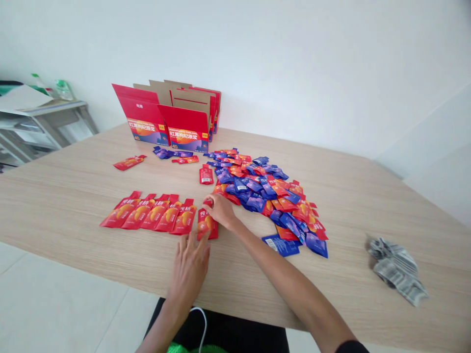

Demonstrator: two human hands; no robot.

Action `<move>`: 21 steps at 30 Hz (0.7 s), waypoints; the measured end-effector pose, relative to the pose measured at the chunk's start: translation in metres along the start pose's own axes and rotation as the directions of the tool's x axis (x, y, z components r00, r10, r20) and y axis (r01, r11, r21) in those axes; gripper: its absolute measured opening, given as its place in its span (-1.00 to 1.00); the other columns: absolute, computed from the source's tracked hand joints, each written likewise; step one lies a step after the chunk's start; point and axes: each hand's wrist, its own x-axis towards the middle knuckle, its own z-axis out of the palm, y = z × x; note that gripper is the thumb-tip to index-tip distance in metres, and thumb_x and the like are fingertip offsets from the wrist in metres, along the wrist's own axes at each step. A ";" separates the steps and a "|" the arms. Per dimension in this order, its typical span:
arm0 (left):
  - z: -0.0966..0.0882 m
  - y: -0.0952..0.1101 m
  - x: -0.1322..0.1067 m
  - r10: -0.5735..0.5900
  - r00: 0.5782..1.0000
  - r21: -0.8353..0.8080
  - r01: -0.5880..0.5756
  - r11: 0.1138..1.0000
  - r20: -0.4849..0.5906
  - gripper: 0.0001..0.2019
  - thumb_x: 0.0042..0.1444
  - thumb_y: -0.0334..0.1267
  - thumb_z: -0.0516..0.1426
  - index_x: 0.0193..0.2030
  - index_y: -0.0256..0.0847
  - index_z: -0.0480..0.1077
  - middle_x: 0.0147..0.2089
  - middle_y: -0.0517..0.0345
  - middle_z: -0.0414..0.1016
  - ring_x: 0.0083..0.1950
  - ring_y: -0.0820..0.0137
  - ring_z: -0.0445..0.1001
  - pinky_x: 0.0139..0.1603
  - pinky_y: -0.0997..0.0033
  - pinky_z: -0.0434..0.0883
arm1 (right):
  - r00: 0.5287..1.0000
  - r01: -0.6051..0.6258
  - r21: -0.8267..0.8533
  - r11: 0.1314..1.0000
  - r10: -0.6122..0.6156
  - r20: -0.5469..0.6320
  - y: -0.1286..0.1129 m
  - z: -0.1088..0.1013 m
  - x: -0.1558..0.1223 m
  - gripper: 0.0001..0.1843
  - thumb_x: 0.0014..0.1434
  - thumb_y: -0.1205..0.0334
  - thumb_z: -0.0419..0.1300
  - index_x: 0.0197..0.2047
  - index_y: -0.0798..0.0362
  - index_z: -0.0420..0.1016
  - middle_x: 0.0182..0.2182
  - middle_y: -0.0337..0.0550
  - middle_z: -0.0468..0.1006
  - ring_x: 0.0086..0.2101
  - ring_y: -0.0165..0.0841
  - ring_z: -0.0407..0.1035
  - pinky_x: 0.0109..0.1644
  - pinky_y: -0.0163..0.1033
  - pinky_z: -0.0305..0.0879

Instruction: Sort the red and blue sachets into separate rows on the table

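Observation:
A red drink pouch (206, 221) lies flat on the table at the right end of a row. My right hand (222, 210) is closed, thumb and fingers pinching the pouch's spout end. At its lower edge rest the fingertips of my left hand (189, 264), fingers stretched out and apart. Several overlapping red pouches (147, 214) form the row to the left, spouts pointing away from me. Beyond and right of my right hand spreads a loose heap of mixed red and blue pouches (257, 186). A single red pouch (206, 174) lies just above my right hand.
Open-topped red cartons (187, 130) stand at the back by the wall. Before them lie a red pouch (129, 162) and a few blue pouches (165, 153). A striped grey cloth (397, 269) is at the right. A side desk (47, 110) stands at far left.

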 end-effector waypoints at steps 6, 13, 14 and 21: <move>-0.008 -0.002 0.010 -0.045 0.999 0.117 0.044 0.992 0.005 -0.67 0.38 -0.39 0.05 0.16 -0.17 0.55 0.13 -0.17 0.59 0.09 -0.05 0.49 -0.02 -0.01 0.44 | 0.998 -0.035 -0.060 0.998 0.032 -0.052 -0.018 0.013 -0.005 -0.84 0.37 0.23 0.23 -0.01 0.00 0.57 -0.02 -0.06 0.62 -0.05 -0.22 0.50 0.09 -0.14 0.26; -0.003 -0.014 0.015 0.099 0.995 0.082 -0.099 0.992 0.007 -0.59 0.32 -0.51 0.04 0.20 -0.18 0.53 0.26 -0.12 0.57 0.26 -0.04 0.45 0.18 -0.05 0.32 | 0.984 -0.148 -0.088 0.985 0.138 -0.109 -0.030 0.022 -0.007 -0.74 0.37 0.31 0.15 0.09 0.01 0.50 0.03 -0.01 0.59 0.03 -0.18 0.46 0.14 -0.09 0.17; -0.003 -0.016 0.015 0.099 0.995 0.084 -0.099 0.992 0.004 -0.60 0.32 -0.51 0.05 0.17 -0.17 0.55 0.23 -0.11 0.59 0.25 -0.03 0.47 0.19 -0.04 0.31 | 0.982 -0.160 -0.097 0.982 0.148 -0.116 -0.032 0.024 -0.006 -0.73 0.37 0.31 0.15 0.10 0.00 0.49 0.03 -0.01 0.59 0.04 -0.18 0.46 0.14 -0.09 0.17; -0.008 -0.023 0.016 0.085 0.995 0.114 -0.078 0.990 -0.058 -0.68 0.31 -0.49 0.06 0.03 -0.16 0.59 0.11 -0.09 0.66 0.14 0.04 0.55 0.16 0.03 0.29 | 0.980 -0.177 -0.139 0.974 0.162 -0.113 -0.043 0.027 -0.004 -0.74 0.37 0.30 0.14 0.10 -0.01 0.48 0.02 -0.02 0.61 0.05 -0.20 0.46 0.14 -0.08 0.17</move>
